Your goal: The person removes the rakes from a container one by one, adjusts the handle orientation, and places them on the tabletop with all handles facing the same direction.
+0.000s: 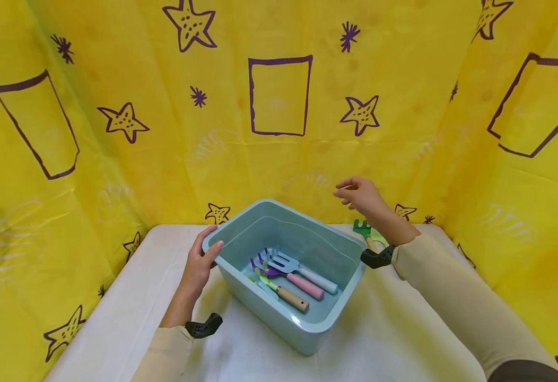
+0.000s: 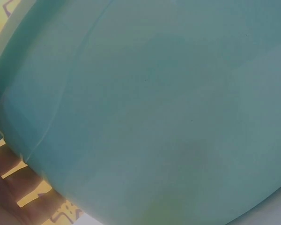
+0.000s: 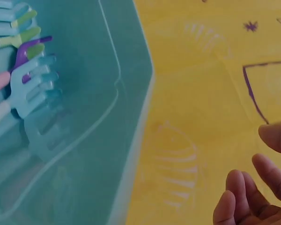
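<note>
Left hand [image 1: 200,260] grips the bin [image 1: 298,241] at its left corner, thumb lapped over the rim, fingers bent along the outside. Right hand [image 1: 361,197] hangs in the air beyond the bin's far side, fingers loosely bent and spread, holding nothing. Risk, as I judge it: one-cornered grip, so a tug could swivel the bin or tip it, sliding the tools; cannot tell if the base sits flat. A low sweep of the right sleeve [image 1: 446,286] might catch the rim. Bin: smooth, slightly glossy blue-green plastic, rounded corners, rolled lip. Inside, handles toward the near right end: light-blue fork [image 1: 317,280], round pale handle; purple fork [image 1: 305,286], pink handle; lime tool [image 1: 292,298], wood-look handle with a dark end hole. Outside, past the right wrist, a dark-green fork [image 1: 362,228] lies on the pale, matte surface [image 1: 379,339]. Behind, creased yellow cloth [image 1: 279,175], purple-outlined stars.
</note>
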Tool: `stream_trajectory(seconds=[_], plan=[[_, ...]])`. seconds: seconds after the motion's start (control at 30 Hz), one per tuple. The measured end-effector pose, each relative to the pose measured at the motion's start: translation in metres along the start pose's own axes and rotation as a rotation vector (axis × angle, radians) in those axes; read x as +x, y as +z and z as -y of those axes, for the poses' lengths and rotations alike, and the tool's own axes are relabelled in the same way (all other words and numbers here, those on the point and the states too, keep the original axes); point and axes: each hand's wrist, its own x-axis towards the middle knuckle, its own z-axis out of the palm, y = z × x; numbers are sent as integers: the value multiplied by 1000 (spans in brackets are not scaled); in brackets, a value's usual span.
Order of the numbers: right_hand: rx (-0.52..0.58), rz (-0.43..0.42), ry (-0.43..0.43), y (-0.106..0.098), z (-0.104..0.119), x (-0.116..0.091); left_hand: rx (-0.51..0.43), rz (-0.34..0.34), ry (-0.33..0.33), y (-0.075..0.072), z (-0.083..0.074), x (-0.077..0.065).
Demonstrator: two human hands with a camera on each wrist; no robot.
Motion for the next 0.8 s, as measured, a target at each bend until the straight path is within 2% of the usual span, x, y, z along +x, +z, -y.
stream_trajectory(seconds=[0.07, 0.2, 0.4, 0.6, 0.8], plan=[[30, 42, -15, 7, 4, -2, 1, 1, 2, -1, 1, 0], [91, 125, -22, 21, 14, -5, 6, -14, 10, -3, 19, 7], [102, 292, -6, 42, 29, -8, 18, -28, 23, -3, 23, 9], [40, 474, 19, 64, 35, -8, 21, -27, 15, -3, 21, 8], [-43, 658, 43, 83, 32, 1, 17, -21, 7, -2, 18, 7]])
